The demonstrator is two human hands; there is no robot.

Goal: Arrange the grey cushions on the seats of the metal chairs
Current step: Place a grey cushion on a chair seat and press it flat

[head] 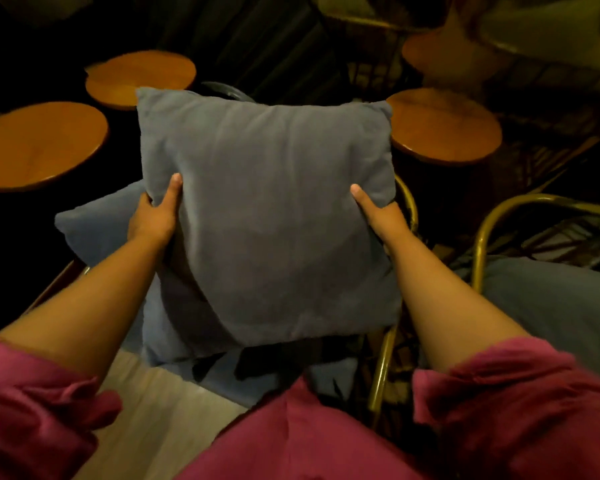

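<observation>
I hold a square grey cushion (267, 202) up in front of me, flat face toward the camera. My left hand (155, 216) grips its left edge and my right hand (383, 216) grips its right edge, thumbs on the front. Beneath it lies another grey cushion (97, 226), partly hidden, on a brass-coloured metal chair (407, 209) whose seat I cannot see. A second metal chair (482, 244) at the right carries a grey cushion (551, 299) on its seat.
Round wooden table tops stand around: two at the left (42, 143) (139, 77), one at the right (444, 126) and one farther back (440, 53). More metal chair frames (378, 19) stand at the top. Pale floor (153, 403) shows below.
</observation>
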